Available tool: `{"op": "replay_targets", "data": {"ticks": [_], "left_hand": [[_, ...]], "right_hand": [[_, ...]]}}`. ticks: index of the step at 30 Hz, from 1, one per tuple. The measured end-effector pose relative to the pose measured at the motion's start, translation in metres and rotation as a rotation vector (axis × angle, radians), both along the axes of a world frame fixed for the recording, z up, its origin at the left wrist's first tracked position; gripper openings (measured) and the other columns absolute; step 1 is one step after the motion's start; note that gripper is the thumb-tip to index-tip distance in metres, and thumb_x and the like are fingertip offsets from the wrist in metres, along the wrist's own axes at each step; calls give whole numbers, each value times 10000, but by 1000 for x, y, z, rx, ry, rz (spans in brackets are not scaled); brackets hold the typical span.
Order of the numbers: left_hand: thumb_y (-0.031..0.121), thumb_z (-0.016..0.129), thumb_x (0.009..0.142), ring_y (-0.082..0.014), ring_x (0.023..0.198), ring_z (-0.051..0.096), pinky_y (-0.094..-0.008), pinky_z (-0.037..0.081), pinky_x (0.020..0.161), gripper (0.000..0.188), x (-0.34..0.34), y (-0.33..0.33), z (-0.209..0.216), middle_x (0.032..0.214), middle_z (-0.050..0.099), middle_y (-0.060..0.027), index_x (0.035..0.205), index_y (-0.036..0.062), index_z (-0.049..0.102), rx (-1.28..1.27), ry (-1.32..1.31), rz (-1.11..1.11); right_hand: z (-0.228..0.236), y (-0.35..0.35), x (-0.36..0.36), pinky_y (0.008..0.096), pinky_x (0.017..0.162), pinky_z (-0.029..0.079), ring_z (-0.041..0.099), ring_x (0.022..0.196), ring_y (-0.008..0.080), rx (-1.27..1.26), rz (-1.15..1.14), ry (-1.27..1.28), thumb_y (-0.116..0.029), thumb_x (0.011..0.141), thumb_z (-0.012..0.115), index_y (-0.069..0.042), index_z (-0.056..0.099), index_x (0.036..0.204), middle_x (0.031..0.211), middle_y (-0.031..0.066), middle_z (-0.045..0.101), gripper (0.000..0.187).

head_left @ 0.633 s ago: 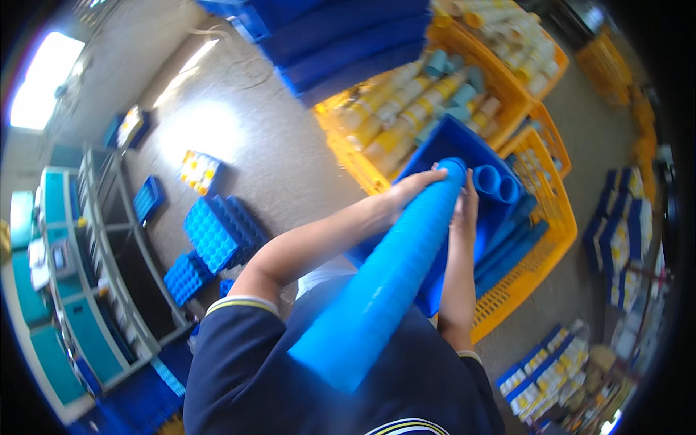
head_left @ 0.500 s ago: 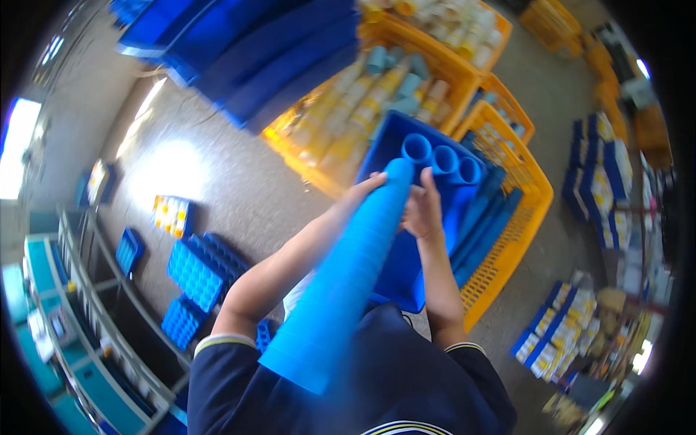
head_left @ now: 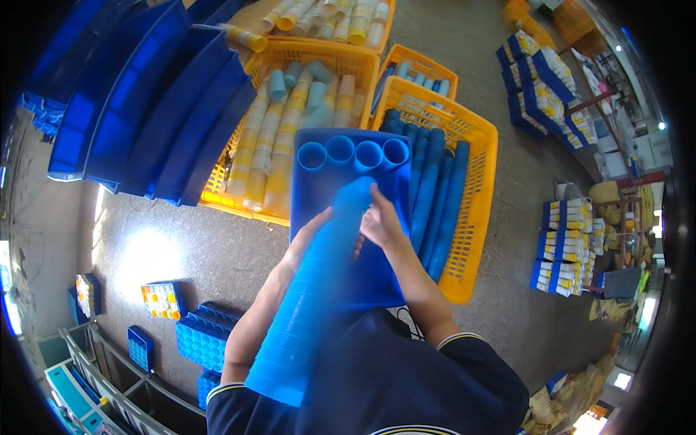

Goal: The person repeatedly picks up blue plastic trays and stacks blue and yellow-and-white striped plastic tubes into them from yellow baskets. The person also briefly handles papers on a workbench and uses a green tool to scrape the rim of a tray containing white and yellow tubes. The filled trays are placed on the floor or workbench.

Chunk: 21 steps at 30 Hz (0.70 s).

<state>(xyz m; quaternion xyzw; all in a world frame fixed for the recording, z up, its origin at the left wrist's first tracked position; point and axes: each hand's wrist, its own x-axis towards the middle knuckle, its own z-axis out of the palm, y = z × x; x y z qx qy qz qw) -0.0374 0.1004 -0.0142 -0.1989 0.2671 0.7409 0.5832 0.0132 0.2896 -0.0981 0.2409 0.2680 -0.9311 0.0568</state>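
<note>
A long stack of nested blue plastic cups (head_left: 301, 304) slants from my chest toward the far end of a blue bin (head_left: 297, 210). My left hand (head_left: 308, 238) is closed around the stack from its left side. At the stack's far end, my right hand (head_left: 382, 221) grips with thumb and curled fingers; some of its fingertips are hidden behind the cups. Just beyond, several single blue cups (head_left: 339, 151) stand in a row along the bin's far wall, mouths up. The front tip of the stack is slightly blurred.
Right of the bin, a yellow crate (head_left: 475, 210) holds stacks of dark blue cups. Behind to the left, another yellow crate (head_left: 370, 61) has clear and yellow cup stacks. Large blue bins (head_left: 145, 94) stand at far left. Filled blue trays (head_left: 203, 337) sit on the floor.
The view has turned, so bin and crates appear farther left. The stack stays in my hands, its tip now nearer me than the cup row. One more cup shows in that row.
</note>
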Motion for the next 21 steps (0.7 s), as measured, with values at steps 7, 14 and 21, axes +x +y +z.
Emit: {"op": "replay_targets", "data": {"ticks": [7,14,21], "left_hand": [[460,640,908,-307,889,688,-390,618,737,677,3,4,3,1067,632,-246,1283,-80,480,31,53,-39],[509,620,908,-310,867,695,-385,622,731,696,6,-16,1,1029,640,-252,1234,-97,516,-50,70,27],[528,606,912,-331,903,688,-408,618,758,710,4,-40,-6,1038,638,-248,1247,-90,506,-22,4,67]], "right_hand": [[2,-7,19,518,1144,274,399,1344,357,116,184,-9,-582,986,413,19,396,1382,1420,208,456,720],[1,-20,8,551,1144,272,374,1368,367,-478,14,15,-577,973,454,24,327,1427,1455,219,419,764],[-10,-45,-8,541,1174,214,249,1446,376,-66,60,154,-580,938,530,-6,98,1523,1577,221,200,926]]}}
